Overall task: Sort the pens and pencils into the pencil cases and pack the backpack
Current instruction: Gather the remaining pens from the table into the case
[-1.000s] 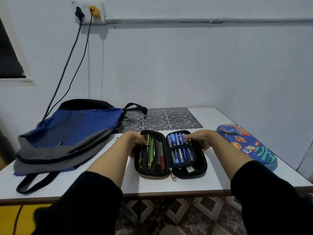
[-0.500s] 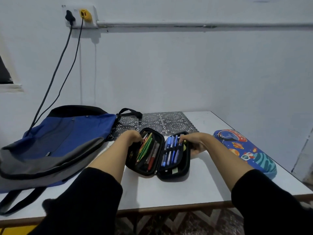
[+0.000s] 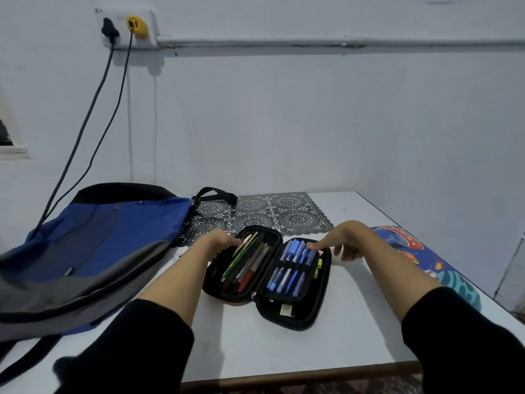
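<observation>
Left hand (image 3: 221,242) and right hand (image 3: 346,243) each pinch a far rim of the open case (image 3: 301,318), probably to fold it shut with pens (image 3: 287,275) tucked in.

The left hand (image 3: 223,242) and right hand (image 3: 345,243) grip the 2 halves of the open black pencil case (image 3: 287,315). The backpack (image 3: 113,237) lies left, the space-print case (image 3: 454,282) right.

So: two pencil cases, one black zip case (image 3: 295,318) and one space-print case (image 3: 412,251); one blue-and-grey backpack (image 3: 113,240); one black lace placemat (image 3: 284,211); one white table (image 3: 255,351); two hands, a left hand (image 3: 224,241) and a right hand (image 3: 345,240); two plugs (image 3: 109,28) in one wall socket (image 3: 149,21); inside the black one, roughly five blue pens (image 3: 291,251) and five pencils (image 3: 241,258), they overlap so it's hard to say.
</observation>
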